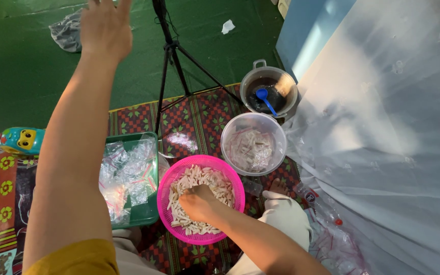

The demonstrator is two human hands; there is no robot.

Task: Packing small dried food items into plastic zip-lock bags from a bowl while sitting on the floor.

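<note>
Digging my right hand (pixel 197 202) into the pale sticks (pixel 204 183), I'm closing it around a bunch in the pink basket (pixel 165 189) by my knee. Crinkled clear bags are sitting in the green tray (pixel 148 214) alongside. Farther out, I'm raising my left hand (pixel 105 25) open, holding nothing.

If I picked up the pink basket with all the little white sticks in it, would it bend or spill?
The pink basket looks like thin plastic mesh, so it would probably flex a little. It is heaped with white sticks, loose pieces that could likely slide and spill if tipped. The right hand rests in the pile; the left hand is raised away.
</note>
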